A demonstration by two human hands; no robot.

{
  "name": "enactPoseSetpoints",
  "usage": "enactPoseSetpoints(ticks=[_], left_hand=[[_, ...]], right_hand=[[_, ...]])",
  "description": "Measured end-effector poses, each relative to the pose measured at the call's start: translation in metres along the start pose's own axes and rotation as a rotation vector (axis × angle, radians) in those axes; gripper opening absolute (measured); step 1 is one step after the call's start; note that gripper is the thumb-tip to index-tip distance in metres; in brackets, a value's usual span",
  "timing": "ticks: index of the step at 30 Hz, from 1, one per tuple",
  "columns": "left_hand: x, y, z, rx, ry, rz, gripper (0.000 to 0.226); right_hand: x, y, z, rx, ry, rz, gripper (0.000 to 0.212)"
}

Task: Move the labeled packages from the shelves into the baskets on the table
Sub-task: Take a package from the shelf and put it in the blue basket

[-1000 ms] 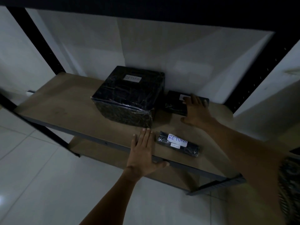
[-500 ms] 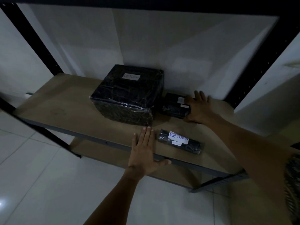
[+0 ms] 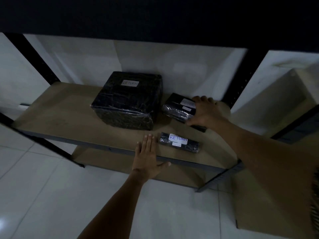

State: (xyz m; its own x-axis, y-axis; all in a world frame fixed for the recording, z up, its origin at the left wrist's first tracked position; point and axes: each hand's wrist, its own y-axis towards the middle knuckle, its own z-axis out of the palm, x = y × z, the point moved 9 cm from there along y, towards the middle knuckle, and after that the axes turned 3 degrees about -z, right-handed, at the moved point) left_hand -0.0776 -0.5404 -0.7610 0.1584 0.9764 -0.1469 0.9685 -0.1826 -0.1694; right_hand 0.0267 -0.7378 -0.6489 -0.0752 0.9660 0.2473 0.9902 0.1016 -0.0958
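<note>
Three black wrapped packages lie on a brown shelf board [image 3: 60,109]. The large box [image 3: 127,100] at the back carries a white "RETURN" label. To its right a small flat package [image 3: 177,107] with white labels is tilted up off the board, and my right hand [image 3: 205,112] grips its right end, thumb below and fingers over the top. A slim package [image 3: 179,142] labelled "RETURN" lies near the front edge. My left hand [image 3: 146,156] rests flat on the front edge, just left of the slim package.
Black metal uprights [image 3: 34,57] frame the shelf, and an upper shelf darkens the top of the view. A lower board [image 3: 112,163] shows below. White tiled floor [image 3: 43,195] lies in front, a white wall behind.
My right hand has closed around the small flat package and lifted its end off the board, drawing it forward. My left hand has stayed on the shelf edge.
</note>
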Motion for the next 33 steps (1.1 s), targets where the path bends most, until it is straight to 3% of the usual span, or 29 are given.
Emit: enactPoseSetpoints(ticks=[8, 17, 26, 33], left_hand=[[-0.026, -0.058, -0.07, 0.054, -0.015, 0.049, 0.112], [-0.072, -0.143, -0.162, -0.002, 0.009, 0.051, 0.117], [-0.18, -0.266, -0.216, -0.045, 0.036, 0.078, 0.117], [-0.282, -0.313, -0.242, -0.053, -0.005, 0.22, 0.114]], right_hand=[[0.019, -0.084, -0.039, 0.109, -0.013, 0.042, 0.1], [0.021, -0.228, -0.093, 0.168, 0.015, 0.061, 0.101], [-0.031, -0.398, -0.176, 0.076, 0.049, 0.101, 0.102], [-0.09, -0.486, -0.234, 0.02, 0.006, 0.154, 0.097]])
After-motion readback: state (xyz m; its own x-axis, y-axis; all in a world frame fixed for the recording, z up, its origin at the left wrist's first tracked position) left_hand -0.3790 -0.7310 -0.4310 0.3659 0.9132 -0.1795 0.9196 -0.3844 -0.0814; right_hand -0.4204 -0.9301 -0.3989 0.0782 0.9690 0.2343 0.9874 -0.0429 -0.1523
